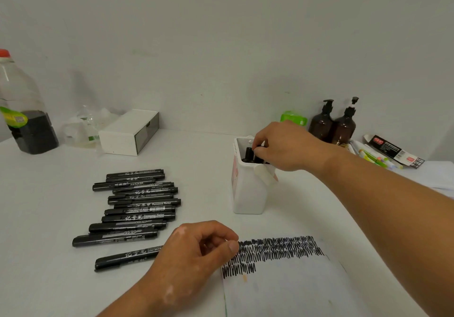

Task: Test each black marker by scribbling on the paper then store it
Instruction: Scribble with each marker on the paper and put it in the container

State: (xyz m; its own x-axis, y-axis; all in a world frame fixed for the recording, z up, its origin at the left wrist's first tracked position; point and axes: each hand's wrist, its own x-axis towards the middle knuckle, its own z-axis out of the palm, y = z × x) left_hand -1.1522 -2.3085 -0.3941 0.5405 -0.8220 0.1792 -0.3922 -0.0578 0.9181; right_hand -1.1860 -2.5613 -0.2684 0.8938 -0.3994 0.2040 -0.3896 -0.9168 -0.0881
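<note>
The right hand (287, 145) pinches a black plastic marker (248, 153) standing in the tall white plastic holder (248, 194) toward the far right of the white bench (49, 206). The left hand (196, 250) lies loosely curled, gripping nothing, thumb on the far left corner of the scribbled white paper sheet (294, 287), beside a row of black permanent markers (137, 206)

Your lighting is even, diffuse and moderately bright, with a grey-green cast. Shadows on the tabletop (61, 194) are soft and faint. Wide-angle bending curves the frame edges; the bottle (22, 110) at far left looks slightly soft.
</note>
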